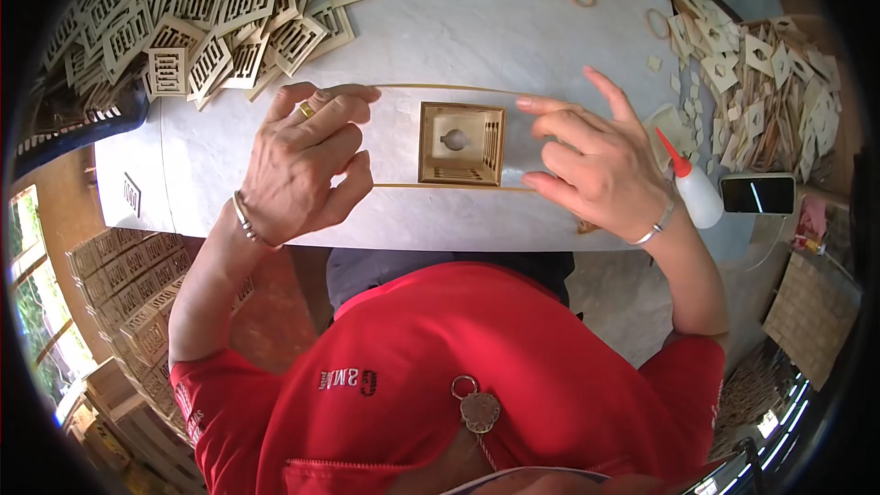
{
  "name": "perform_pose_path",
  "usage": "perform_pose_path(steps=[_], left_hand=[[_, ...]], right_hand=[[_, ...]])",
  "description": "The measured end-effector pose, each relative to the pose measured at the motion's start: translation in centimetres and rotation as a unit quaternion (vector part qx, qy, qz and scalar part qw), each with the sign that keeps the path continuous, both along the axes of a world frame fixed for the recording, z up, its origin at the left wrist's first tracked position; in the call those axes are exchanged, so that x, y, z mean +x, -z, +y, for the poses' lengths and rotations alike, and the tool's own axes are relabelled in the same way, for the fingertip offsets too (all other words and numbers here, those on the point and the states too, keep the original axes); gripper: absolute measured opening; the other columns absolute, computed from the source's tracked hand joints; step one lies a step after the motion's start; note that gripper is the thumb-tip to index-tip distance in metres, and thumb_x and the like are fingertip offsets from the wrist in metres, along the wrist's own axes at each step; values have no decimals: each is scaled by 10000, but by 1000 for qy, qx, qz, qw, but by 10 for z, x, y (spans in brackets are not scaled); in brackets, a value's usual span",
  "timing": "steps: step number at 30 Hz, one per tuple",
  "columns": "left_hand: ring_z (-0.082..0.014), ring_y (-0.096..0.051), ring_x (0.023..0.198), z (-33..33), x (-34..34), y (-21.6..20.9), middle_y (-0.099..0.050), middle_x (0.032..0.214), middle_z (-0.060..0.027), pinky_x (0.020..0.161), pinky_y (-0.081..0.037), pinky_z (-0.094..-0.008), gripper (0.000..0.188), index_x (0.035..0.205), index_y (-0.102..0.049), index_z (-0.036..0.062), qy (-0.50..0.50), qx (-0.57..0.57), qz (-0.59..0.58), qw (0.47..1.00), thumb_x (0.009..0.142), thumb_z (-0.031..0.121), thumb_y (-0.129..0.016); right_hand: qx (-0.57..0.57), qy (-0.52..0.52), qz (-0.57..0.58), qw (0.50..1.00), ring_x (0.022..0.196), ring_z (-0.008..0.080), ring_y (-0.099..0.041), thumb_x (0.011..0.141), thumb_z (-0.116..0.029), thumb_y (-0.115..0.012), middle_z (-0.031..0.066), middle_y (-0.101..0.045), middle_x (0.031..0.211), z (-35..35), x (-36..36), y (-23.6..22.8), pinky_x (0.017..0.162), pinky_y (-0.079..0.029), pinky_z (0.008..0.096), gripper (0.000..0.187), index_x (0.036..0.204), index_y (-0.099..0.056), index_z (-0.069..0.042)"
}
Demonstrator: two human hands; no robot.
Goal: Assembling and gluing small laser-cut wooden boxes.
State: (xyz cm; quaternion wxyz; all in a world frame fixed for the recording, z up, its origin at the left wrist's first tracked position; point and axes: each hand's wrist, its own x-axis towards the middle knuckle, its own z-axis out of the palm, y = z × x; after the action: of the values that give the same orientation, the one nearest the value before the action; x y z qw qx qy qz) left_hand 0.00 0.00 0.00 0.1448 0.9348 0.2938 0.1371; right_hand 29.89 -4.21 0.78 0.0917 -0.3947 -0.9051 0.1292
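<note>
Spread fingers of the left hand and right hand hold a band stretched taut, its long axis running hand to hand. Seen from above, the box lies between its strands, nearer the right fingertips.

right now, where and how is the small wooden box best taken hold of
Probably by the left and right sides of the box, near the rim, coming from both at once. Those edges are straight and opposite, good for an even squeeze. The stretched rubber band runs past the far and near sides, so a grip there would likely catch it.
</note>
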Motion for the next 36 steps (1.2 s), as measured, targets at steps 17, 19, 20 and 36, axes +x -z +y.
perform_pose_path(steps=[17,19,20,36], left_hand=[[-243,-565,852,-22,31,91,-571,994,-106,757,-452,-345,178,817,-579,-4,-40,32,-145,988,645,-19,-616],[-271,-567,876,-26,33,92,-565,1032,-129,750,-465,-354,223,868,-583,-24,-39,33,-172,984,646,-40,-605],[-278,-568,883,-29,33,91,-566,1036,-131,757,-469,-359,247,890,-583,-30,-54,17,-172,983,644,-43,-602],[-255,-539,1012,4,43,18,-549,1120,-131,831,-453,-325,477,1157,-516,0,-169,-147,-355,908,722,36,-706]], right_hand=[[-3,65,175,982,944,153,-606,674,-17,-662,28,-644,924,-10,-6,97,870,-412,362,133,801,-660,-54],[-37,104,256,960,857,175,-626,690,53,-605,44,-647,873,-12,-3,99,793,-449,320,169,821,-647,-46],[-162,177,351,905,841,174,-632,704,66,-588,67,-650,874,-9,2,98,756,-466,303,162,831,-634,-24],[-105,158,349,918,742,248,-644,848,-52,-580,90,-636,779,64,-1,35,639,-495,301,46,877,-552,-30]])
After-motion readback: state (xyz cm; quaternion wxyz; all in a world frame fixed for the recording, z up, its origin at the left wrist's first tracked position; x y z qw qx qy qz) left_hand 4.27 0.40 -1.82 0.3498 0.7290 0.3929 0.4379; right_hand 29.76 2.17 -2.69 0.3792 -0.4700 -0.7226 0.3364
